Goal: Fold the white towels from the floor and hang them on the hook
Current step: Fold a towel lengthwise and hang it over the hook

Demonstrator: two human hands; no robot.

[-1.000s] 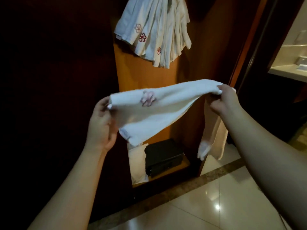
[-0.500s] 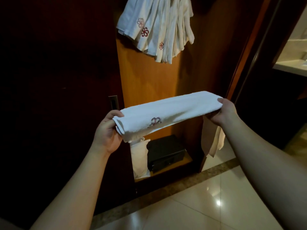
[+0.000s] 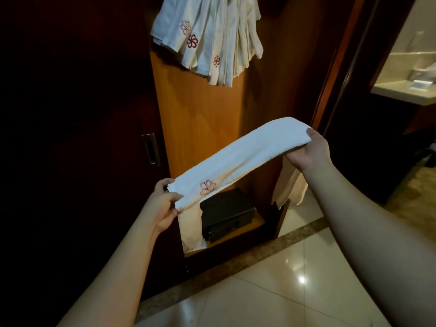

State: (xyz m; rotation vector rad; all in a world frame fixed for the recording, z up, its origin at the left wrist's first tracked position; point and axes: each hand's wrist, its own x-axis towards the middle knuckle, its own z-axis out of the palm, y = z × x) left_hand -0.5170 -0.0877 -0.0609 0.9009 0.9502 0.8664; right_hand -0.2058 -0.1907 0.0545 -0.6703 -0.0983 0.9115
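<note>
Your left hand (image 3: 162, 206) pinches the folded towel's (image 3: 238, 159) low near end; its long axis rises rightward to your right hand (image 3: 309, 152), gripping the far end. Hung towels (image 3: 210, 38) sit above, between both hands.

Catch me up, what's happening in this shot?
A person holds a folded white towel stretched between both hands in front of an open wardrobe. The left hand grips the lower end, near the red flower mark; the right hand holds the higher end. More towels already hang at the top of the wardrobe. A black safe sits on the bottom shelf.
</note>
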